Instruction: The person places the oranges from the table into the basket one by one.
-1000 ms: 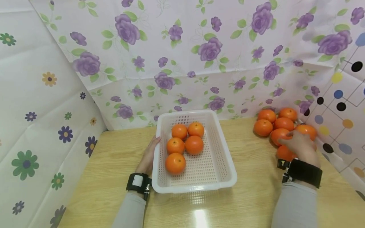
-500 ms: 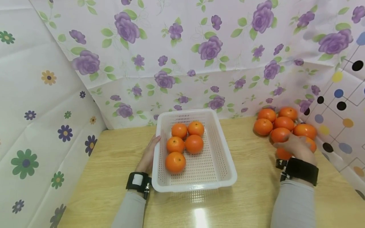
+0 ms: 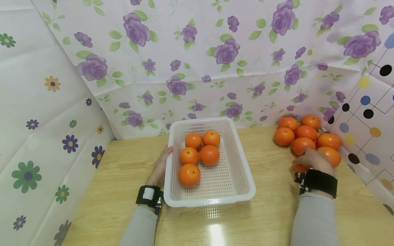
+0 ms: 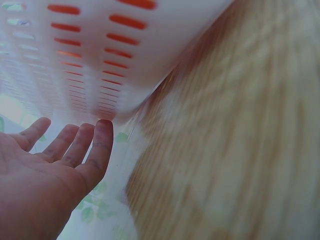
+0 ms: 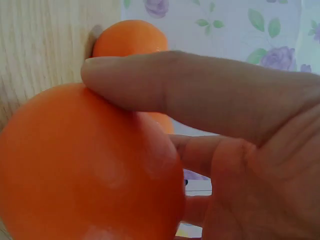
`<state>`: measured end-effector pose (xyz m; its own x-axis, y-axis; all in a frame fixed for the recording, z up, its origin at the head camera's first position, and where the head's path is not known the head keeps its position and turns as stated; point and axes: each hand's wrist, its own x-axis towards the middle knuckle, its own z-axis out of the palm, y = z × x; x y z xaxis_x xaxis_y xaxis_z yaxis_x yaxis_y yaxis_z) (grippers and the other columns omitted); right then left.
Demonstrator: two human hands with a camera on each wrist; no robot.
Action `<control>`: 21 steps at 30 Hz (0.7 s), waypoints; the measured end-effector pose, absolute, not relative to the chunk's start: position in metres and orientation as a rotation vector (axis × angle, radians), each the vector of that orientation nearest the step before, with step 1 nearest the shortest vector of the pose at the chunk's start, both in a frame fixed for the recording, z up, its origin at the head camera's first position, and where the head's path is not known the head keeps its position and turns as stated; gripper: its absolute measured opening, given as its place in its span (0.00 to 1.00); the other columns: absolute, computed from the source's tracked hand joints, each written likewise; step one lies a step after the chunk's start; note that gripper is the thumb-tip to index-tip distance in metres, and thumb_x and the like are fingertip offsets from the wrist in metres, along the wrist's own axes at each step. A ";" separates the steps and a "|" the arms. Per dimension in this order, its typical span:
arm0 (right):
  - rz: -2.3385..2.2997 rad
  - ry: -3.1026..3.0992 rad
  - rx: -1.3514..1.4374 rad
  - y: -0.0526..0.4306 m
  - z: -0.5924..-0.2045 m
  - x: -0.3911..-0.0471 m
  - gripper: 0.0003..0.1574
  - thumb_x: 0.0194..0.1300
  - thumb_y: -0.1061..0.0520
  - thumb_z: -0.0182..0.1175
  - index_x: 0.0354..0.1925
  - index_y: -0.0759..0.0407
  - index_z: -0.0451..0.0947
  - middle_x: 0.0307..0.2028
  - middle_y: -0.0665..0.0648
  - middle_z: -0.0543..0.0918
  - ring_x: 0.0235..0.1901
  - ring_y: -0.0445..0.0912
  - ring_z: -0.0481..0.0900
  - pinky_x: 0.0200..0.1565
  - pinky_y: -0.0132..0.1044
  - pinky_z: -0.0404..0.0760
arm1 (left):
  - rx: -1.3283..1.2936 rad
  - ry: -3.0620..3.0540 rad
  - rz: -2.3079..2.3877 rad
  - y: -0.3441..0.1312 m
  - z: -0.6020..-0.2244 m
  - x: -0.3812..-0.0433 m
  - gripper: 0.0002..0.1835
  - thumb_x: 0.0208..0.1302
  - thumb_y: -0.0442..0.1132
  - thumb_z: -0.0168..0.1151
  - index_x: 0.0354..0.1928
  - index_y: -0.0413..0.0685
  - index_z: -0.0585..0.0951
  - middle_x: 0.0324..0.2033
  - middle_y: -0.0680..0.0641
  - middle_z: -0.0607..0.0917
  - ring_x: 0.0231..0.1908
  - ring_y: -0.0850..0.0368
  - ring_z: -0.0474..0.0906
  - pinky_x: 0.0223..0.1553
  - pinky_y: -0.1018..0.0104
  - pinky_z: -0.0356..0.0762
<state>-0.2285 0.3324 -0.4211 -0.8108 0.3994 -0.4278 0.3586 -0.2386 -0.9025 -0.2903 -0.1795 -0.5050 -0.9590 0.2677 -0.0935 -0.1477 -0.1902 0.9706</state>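
Observation:
A white perforated plastic basket (image 3: 243, 167) stands mid-table with several mandarin oranges (image 3: 189, 175) grouped toward its left and back. My left hand (image 3: 158, 167) rests at the basket's left side; in the left wrist view its loosely extended fingers (image 4: 101, 142) reach the slotted wall. On the right, my right hand (image 3: 314, 161) grips a mandarin orange (image 5: 90, 165) at the near end of a cluster. The right wrist view shows the thumb laid over the fruit and fingers behind it. Other mandarin oranges (image 3: 303, 146) sit directly beyond and beside that hand.
The wooden table (image 3: 267, 191) backs onto a floral sheet (image 3: 203, 68). A flower-print sheet (image 3: 46, 136) borders the left, and a dotted sheet (image 3: 369, 130) runs close along the right of the fruit cluster.
My right hand has drawn back toward me and slightly left, onto the nearest mandarin orange, uncovering the fruit to its right. The left hand and basket have stayed put.

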 end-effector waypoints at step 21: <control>2.119 -2.070 -0.930 0.332 -0.433 -0.233 0.90 0.41 0.73 0.75 0.78 0.13 0.33 0.79 0.47 0.42 0.70 0.53 0.52 0.52 0.50 0.85 | 0.124 1.845 2.200 -0.179 -0.503 -0.290 0.34 0.80 0.65 0.44 0.82 0.73 0.52 0.75 0.46 0.63 0.72 0.44 0.63 0.70 0.41 0.65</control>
<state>-0.2331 0.3323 -0.4328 -0.8199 0.4245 -0.3843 0.3742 -0.1108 -0.9207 -0.2896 -0.1794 -0.5029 -0.9607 0.2571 -0.1048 -0.1480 -0.1548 0.9768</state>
